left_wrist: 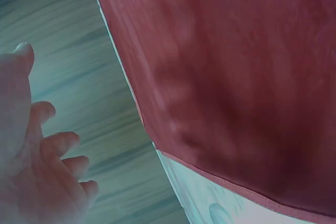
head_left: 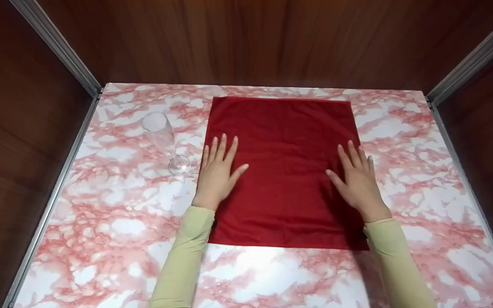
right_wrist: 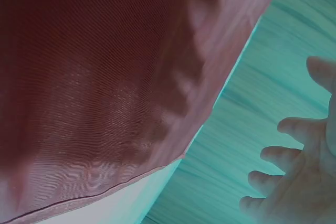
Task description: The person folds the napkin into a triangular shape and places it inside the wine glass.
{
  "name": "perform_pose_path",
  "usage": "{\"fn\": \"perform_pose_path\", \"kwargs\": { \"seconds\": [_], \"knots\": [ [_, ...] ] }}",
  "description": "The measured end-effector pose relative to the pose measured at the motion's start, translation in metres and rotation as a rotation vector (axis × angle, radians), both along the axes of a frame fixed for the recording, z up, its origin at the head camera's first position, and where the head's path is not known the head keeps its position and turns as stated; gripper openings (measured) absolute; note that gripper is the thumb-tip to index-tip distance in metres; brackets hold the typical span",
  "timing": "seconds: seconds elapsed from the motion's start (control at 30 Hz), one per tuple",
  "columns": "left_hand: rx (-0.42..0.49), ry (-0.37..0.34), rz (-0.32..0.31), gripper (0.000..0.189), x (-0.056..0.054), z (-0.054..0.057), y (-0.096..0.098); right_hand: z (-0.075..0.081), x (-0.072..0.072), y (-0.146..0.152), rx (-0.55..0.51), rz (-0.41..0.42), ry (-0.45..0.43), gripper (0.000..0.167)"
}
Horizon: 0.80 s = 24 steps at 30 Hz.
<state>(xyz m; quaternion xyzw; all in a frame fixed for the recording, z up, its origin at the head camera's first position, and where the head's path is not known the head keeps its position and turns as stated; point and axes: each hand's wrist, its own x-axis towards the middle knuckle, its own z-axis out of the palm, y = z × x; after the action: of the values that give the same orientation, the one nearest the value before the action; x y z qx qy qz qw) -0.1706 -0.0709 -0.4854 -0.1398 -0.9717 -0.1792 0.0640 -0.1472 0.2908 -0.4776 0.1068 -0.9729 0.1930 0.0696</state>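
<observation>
A red square cloth (head_left: 285,171) lies spread flat on the table, with faint creases across it. My left hand (head_left: 217,175) is over its left edge, fingers straight and spread. Over the right edge is my right hand (head_left: 357,179), its fingers also extended and the thumb pointing inward. Both wrist views show a shadow on the cloth (left_wrist: 226,77), with the left palm (left_wrist: 37,182) and the right palm (right_wrist: 304,182) held above it. Neither hand grips anything.
Left of the cloth, a clear stemmed glass (head_left: 161,134) lies near my left hand. The table (head_left: 114,239) has a pink and white marbled top. Dark wood panels (head_left: 250,42) with metal frame rails (head_left: 58,47) stand around its back and sides.
</observation>
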Motion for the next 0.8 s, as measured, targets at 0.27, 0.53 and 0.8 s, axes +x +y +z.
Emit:
{"fn": "perform_pose_path", "kwargs": {
  "seconds": [0.27,0.53,0.8],
  "knots": [
    [-0.019,0.007,-0.055,0.072,0.008,0.001,0.011,0.001,0.012,0.002,-0.015,0.011,0.022,0.070],
    [-0.037,0.003,-0.103,0.073,0.015,0.002,0.023,-0.002,0.028,0.010,-0.024,-0.006,0.035,0.069],
    [-0.043,0.017,-0.159,0.073,0.021,0.005,0.035,-0.001,0.043,0.021,-0.019,-0.003,0.046,0.070]
  ]
}}
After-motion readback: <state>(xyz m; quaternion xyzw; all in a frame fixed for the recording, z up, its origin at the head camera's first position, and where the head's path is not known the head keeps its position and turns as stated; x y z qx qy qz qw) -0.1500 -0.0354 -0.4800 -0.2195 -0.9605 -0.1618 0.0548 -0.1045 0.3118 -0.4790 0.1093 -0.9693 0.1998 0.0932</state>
